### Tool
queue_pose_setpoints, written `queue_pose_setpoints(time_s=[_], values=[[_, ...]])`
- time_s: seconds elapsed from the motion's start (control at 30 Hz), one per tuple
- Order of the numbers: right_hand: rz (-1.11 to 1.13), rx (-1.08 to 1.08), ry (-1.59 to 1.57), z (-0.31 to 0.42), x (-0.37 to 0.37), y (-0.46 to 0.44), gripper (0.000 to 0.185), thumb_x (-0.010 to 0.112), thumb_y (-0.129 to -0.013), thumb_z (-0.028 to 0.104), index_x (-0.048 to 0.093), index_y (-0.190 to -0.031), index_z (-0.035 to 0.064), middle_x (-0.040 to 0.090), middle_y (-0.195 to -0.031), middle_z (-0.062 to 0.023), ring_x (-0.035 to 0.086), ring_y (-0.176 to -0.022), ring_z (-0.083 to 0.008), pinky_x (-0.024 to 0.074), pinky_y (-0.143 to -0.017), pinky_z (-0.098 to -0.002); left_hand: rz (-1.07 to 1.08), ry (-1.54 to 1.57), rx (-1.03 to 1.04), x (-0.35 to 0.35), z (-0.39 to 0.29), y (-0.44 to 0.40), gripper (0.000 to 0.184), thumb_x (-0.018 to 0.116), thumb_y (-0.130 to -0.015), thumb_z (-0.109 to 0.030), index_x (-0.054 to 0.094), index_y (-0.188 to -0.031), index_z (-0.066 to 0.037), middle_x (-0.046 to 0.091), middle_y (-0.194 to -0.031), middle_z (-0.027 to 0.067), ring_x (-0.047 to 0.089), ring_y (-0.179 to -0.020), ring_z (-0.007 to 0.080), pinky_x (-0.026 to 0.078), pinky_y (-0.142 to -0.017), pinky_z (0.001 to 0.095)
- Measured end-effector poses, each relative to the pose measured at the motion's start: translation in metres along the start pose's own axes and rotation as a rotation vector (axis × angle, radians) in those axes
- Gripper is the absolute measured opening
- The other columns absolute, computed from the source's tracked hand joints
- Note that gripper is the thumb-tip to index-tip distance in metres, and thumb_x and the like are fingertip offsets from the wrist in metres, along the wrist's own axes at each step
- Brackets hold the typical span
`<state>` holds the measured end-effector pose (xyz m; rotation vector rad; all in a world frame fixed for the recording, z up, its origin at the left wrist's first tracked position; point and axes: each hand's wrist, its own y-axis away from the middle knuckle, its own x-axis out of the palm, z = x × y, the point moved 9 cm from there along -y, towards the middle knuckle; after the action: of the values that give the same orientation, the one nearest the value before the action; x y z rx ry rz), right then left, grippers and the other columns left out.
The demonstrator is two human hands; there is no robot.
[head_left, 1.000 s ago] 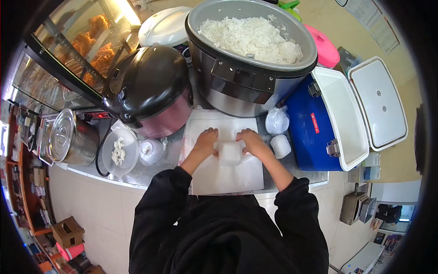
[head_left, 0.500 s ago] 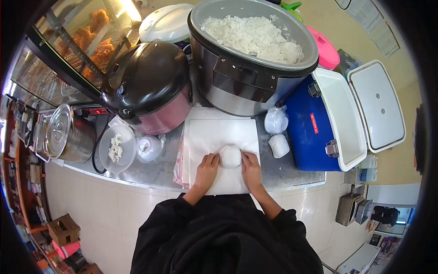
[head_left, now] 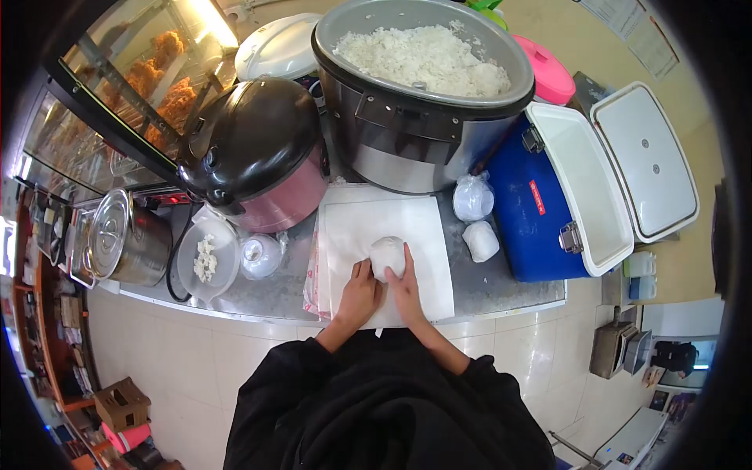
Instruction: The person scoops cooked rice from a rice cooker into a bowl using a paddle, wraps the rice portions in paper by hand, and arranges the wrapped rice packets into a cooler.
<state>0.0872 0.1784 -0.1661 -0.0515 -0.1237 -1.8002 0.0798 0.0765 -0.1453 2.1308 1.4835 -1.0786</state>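
A round white paper-wrapped bundle (head_left: pixel 388 254) stands on a stack of white paper sheets (head_left: pixel 423 227); what is inside it does not show. My right hand (head_left: pixel 406 291) grips its right side, with the fingers up along the edge and the thumb across its front. At its lower left, my left hand (head_left: pixel 359 296) presses curled fingers against the wrap. To the right of the sheets lie another white wrapped bundle (head_left: pixel 480 241) and a plastic-wrapped white bundle (head_left: pixel 473 197).
Behind the sheets stands a large open rice cooker (head_left: pixel 407 145) full of rice (head_left: pixel 423 59). A closed pink-and-black cooker (head_left: pixel 258 157) and a bowl with rice scraps (head_left: pixel 227 270) are at left. An open blue cooler box (head_left: pixel 509 211) stands at right. The steel counter's front edge (head_left: pixel 509 312) is near me.
My right hand has moved left and turned upward along the bundle. The bundle has shifted slightly left and rotated. My left hand has slid a little down beside it.
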Motion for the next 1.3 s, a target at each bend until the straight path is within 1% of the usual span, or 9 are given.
queue_pose_setpoints(time_s=[0.1,0.3,0.43,0.6,0.7,0.87,1.0,1.1,1.3], values=[[-0.271,-0.006,0.342,0.004,0.003,-0.001,0.067,0.066,-0.084,0.024,0.033,-0.135,-0.0033,0.048,-0.126,-0.0185,0.047,-0.116,-0.0232,0.0367,-0.097,-0.0307,-0.017,-0.032,0.062,-0.001,-0.008,-0.002,0.025,0.057,-0.075,-0.003,0.056,-0.095,0.013,0.043,-0.116,0.0257,0.044,-0.107,0.0384,0.047,-0.084,0.0402],[-0.248,0.265,-0.208,-0.008,-0.001,-0.013,0.059,0.069,-0.081,0.024,0.044,-0.125,-0.0054,0.054,-0.115,-0.0165,0.054,-0.103,-0.0227,0.0451,-0.087,-0.0315,-0.147,0.244,-0.041,0.001,-0.006,0.01,0.059,0.054,-0.074,0.001,0.035,-0.129,0.011,0.035,-0.127,0.0273,0.033,-0.123,0.0412,0.033,-0.103,0.039],[-0.167,0.049,-0.13,0.052,-0.015,-0.006,0.056,0.068,-0.082,0.022,0.045,-0.125,-0.0045,0.055,-0.114,-0.0157,0.056,-0.1,-0.0216,0.0463,-0.084,-0.0309,-0.067,1.364,-0.441,0.005,-0.028,0.0,0.058,0.048,-0.083,-0.006,0.028,-0.136,0.007,0.038,-0.133,0.0145,0.032,-0.128,0.0261,0.024,-0.107,0.0335],[-0.048,-0.235,0.244,0.112,-0.049,0.016,0.061,0.071,-0.076,0.012,0.043,-0.128,-0.0031,0.049,-0.124,-0.0155,0.05,-0.113,-0.0236,0.04,-0.095,-0.0332,0.123,1.643,-0.56,0.016,-0.074,-0.018,0.046,0.052,-0.094,-0.027,0.041,-0.127,0.002,0.051,-0.121,0.0048,0.046,-0.113,0.0137,0.033,-0.099,0.0288],[-0.108,-0.456,0.751,0.141,-0.079,0.029,0.061,0.072,-0.075,0.01,0.044,-0.128,-0.0019,0.048,-0.125,-0.0145,0.048,-0.115,-0.0242,0.0391,-0.096,-0.0338,0.234,1.615,-0.638,0.038,-0.1,-0.023,0.044,0.056,-0.092,-0.023,0.042,-0.126,0.001,0.052,-0.12,0.0043,0.046,-0.111,0.0124,0.035,-0.097,0.0284],[0.18,0.162,0.2,0.064,-0.149,0.025,0.064,0.072,-0.079,0.02,0.042,-0.131,-0.0031,0.05,-0.126,-0.0205,0.051,-0.115,-0.0274,0.041,-0.096,-0.0338,0.475,0.945,-0.46,0.094,-0.085,-0.048,0.064,0.081,-0.07,-0.026,0.047,-0.118,0.0,0.062,-0.096,0.0083,0.059,-0.087,0.0144,0.048,-0.076,0.0261],[0.085,0.005,0.877,0.078,-0.199,0.021,0.068,0.067,-0.082,0.028,0.037,-0.135,-0.0012,0.045,-0.129,-0.0257,0.044,-0.122,-0.036,0.0365,-0.1,-0.0393,0.366,0.674,-0.232,0.137,-0.097,-0.069,0.06,0.08,-0.07,-0.033,0.048,-0.109,0.0,0.062,-0.096,0.0134,0.062,-0.09,0.0218,0.05,-0.074,0.0335],[-0.049,-0.11,0.731,0.117,-0.201,-0.007,0.07,0.066,-0.082,0.031,0.034,-0.137,0.0003,0.043,-0.131,-0.0273,0.041,-0.123,-0.04,0.0332,-0.102,-0.0413,0.29,0.546,-0.265,0.15,-0.108,-0.076,0.058,0.076,-0.073,-0.035,0.047,-0.11,0.0,0.062,-0.098,0.0171,0.063,-0.088,0.031,0.05,-0.074,0.0371],[-0.161,-0.055,1.127,0.084,-0.141,-0.114,0.088,0.071,-0.077,0.028,0.017,-0.144,0.0091,0.018,-0.145,-0.0286,0.024,-0.13,-0.0484,0.0365,-0.1,-0.0477,0.303,-0.063,-0.072,0.164,-0.109,-0.086,0.074,0.07,-0.071,-0.029,0.035,-0.131,-0.006,0.043,-0.123,0.0171,0.035,-0.114,0.0382,0.029,-0.092,0.0536]])
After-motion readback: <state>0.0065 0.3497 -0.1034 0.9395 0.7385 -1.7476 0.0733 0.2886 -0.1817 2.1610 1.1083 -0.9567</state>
